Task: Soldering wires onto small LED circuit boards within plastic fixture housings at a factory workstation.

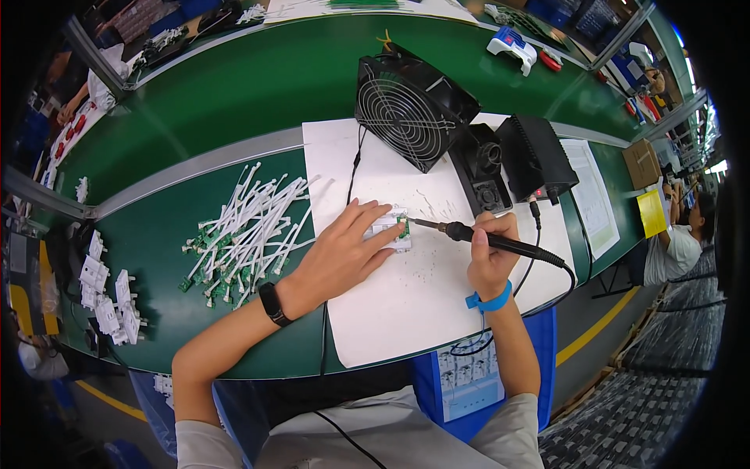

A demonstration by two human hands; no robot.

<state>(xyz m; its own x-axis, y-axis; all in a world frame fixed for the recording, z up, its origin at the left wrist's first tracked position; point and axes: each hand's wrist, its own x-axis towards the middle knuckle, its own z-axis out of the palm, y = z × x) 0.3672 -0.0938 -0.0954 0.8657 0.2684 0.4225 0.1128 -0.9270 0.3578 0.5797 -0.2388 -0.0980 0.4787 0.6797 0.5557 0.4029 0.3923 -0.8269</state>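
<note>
Head view, looking down on a green table (234, 102) with a white paper sheet (406, 313) laid over its near middle.

Left hand (344, 250): flat, fingers spread and extended, pressing down on a small white part with a green circuit board (398, 228) that lies on the sheet. Black band on that wrist.

Right hand (491, 254): closed in a pen-style grip around the black handle of a soldering iron (469, 234). The metal tip points left and meets the right edge of the small part, just beside the left fingertips. Blue strap on the right wrist; the iron's black cord runs off to the right and down.

Behind the part, on the far end of the sheet: 1 black fan (406, 109) with a round wire grille, tilted toward the person, and just right of it a black soldering station (531, 156) with an iron holder.

Left of the sheet, on bare table: a loose pile of white cable assemblies with small green boards (242, 234). Further left, near the table edge, a cluster of white plastic housings (109, 297).

Another person in a white shirt (683, 242) sits at far right, well apart.
</note>
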